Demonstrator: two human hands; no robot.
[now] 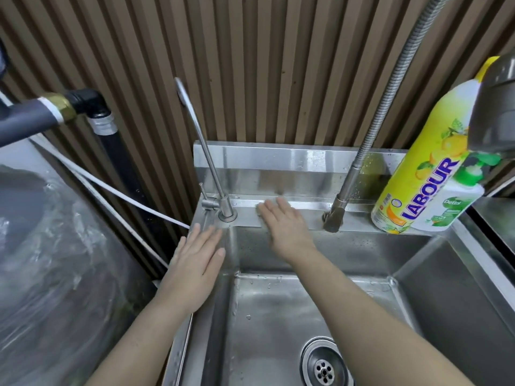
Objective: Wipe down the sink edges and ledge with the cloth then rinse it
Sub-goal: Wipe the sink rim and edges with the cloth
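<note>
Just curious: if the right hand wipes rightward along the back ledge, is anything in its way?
Yes: the hose tap's base stands on the ledge beside the right hand, then the yellow bottle further along.

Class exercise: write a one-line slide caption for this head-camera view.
Left hand flat on the sink's left edge; right hand flat on the back ledge between two taps; no cloth visible.

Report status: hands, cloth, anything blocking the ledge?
Left hand flat on sink's left edge, empty. Right hand flat on back ledge; cloth not visible, possibly under the palm. Thin tap left, hose faucet and yellow bottle right.
</note>
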